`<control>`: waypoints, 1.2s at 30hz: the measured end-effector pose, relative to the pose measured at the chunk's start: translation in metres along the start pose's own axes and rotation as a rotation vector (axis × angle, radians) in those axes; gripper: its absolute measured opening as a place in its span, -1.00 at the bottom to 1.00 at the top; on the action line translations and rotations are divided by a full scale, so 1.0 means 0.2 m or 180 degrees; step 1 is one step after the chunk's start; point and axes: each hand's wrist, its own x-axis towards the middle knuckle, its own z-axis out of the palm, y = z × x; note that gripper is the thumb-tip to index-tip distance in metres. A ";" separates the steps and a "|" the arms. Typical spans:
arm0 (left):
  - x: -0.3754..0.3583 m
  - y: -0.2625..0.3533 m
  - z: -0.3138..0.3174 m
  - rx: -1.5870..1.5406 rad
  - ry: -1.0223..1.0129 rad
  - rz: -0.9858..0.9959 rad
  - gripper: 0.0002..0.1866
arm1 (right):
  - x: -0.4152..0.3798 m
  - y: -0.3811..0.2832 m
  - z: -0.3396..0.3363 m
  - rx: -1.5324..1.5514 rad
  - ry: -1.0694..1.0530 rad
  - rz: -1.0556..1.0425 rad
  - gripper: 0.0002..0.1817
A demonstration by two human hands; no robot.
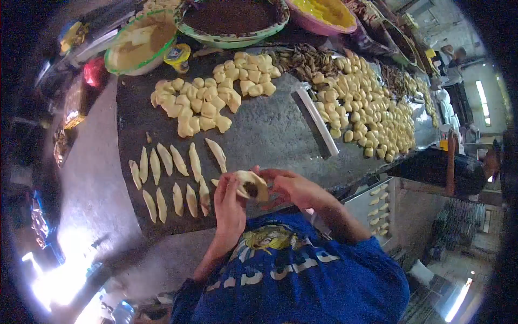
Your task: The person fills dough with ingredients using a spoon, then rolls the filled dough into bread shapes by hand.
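A flattened piece of pale dough with a dark filling at its middle is held up between my two hands, over the table's near edge. The fingers of my left hand close on its left side. My right hand grips its right edge with bent fingers. Left of my hands, two rows of slim, pointed dough pieces lie on the dark table. One more pointed piece lies just above my left hand. Farther back sits a cluster of dough lumps.
Many dough balls cover the right side, beside a long pale bar. Basins with dark, yellow and pale contents line the back. A tray of shaped dough is at lower right. A person stands at far right.
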 end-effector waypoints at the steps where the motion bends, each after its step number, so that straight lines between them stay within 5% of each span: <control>1: 0.00 0.02 0.01 -0.0510 0.0136 -0.0357 -0.65 | -0.01 -0.02 -0.05 -0.0189 -0.0140 -0.0184 -0.42; 3: 0.02 0.10 0.01 -0.1241 -0.0070 -0.0342 -0.73 | 0.02 -0.19 -0.09 -0.0889 0.0007 -0.0167 -0.34; 5: 0.04 0.15 -0.01 -0.1658 -0.0153 -0.0400 -0.77 | 0.28 -0.29 -0.43 -0.2352 0.0530 -0.1555 -0.47; 7: 0.04 0.17 -0.06 -0.1746 -0.0126 -0.0539 -0.76 | 0.50 -0.53 -0.67 -0.4154 0.2000 -0.2738 -0.66; 8: 0.05 0.19 -0.10 -0.1612 -0.0190 -0.0486 -0.75 | 0.65 -0.78 -0.81 -0.4199 0.3041 -0.2205 -0.75; 13: 0.00 0.23 -0.19 -0.1722 -0.0082 -0.0621 -0.60 | 0.92 -1.02 -1.23 -0.5478 0.2676 -0.3086 -0.71; 16: 0.00 0.24 -0.22 -0.1781 0.0009 -0.0712 -0.59 | 0.95 -1.10 -1.27 -0.5790 0.2930 -0.2933 -0.73; 19: 0.00 0.28 -0.22 -0.1791 0.0057 -0.0732 -0.59 | 0.97 -1.19 -1.32 -0.4574 0.3107 -0.1943 -0.77; 22: 0.00 0.32 -0.21 -0.1645 0.0010 -0.0682 -0.58 | 1.03 -1.30 -1.38 -0.5121 0.3353 -0.1407 -0.79; 31: -0.01 0.33 -0.27 -0.1835 0.0199 -0.0789 -0.57 | 1.18 -1.39 -1.57 -0.6740 0.2207 -0.1618 -0.75; 36: 0.00 0.34 -0.27 -0.1805 0.0278 -0.0844 -0.58 | 1.20 -1.31 -1.49 -0.6479 0.1792 -0.2015 -0.74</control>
